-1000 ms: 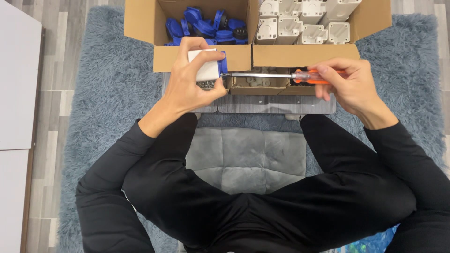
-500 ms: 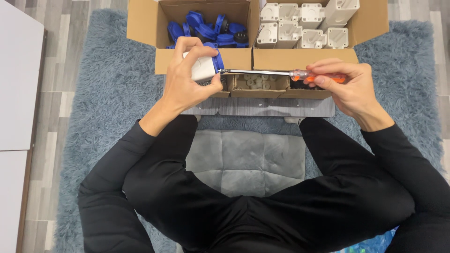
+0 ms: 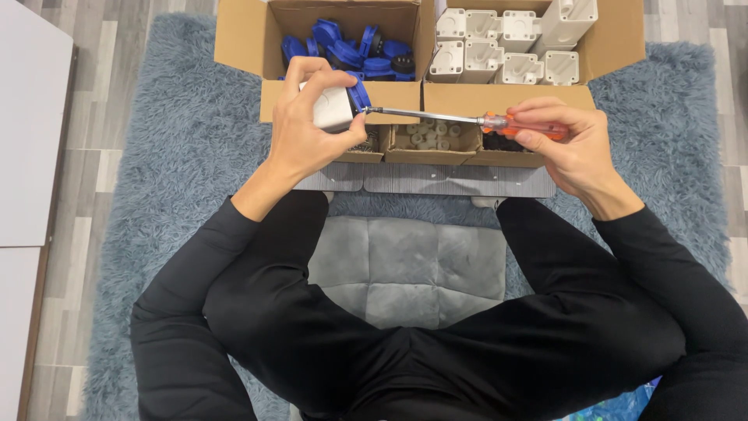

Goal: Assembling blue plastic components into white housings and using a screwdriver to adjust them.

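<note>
Change since earlier frame: both hands had stayed in front of the boxes, and the left hand had tilted its part slightly, so more of the blue piece showed at the right edge.
Left hand: the left hand (image 3: 312, 129) was clamped around a small white plastic block with a blue plastic piece on its side (image 3: 340, 105), held in the air just above the front flap of the left box.
Right hand: the right hand (image 3: 567, 144) was closed on the orange-handled screwdriver with a thin steel shaft (image 3: 467, 120), which lay nearly level, its tip touching the blue piece.
Step in hand: it looked like a screw was being driven into the white-and-blue part; the screw itself was too small to see.
Next move: it would likely call for keeping the tip seated and the shaft in line while the handle turned.
Surroundings: an open cardboard box of blue plastic parts (image 3: 351, 47) stood beside a cardboard box of white plastic housings (image 3: 506, 47); small cardboard trays of tiny fasteners (image 3: 432, 140) sat just in front, all on a shaggy blue-grey rug (image 3: 171, 156).
</note>
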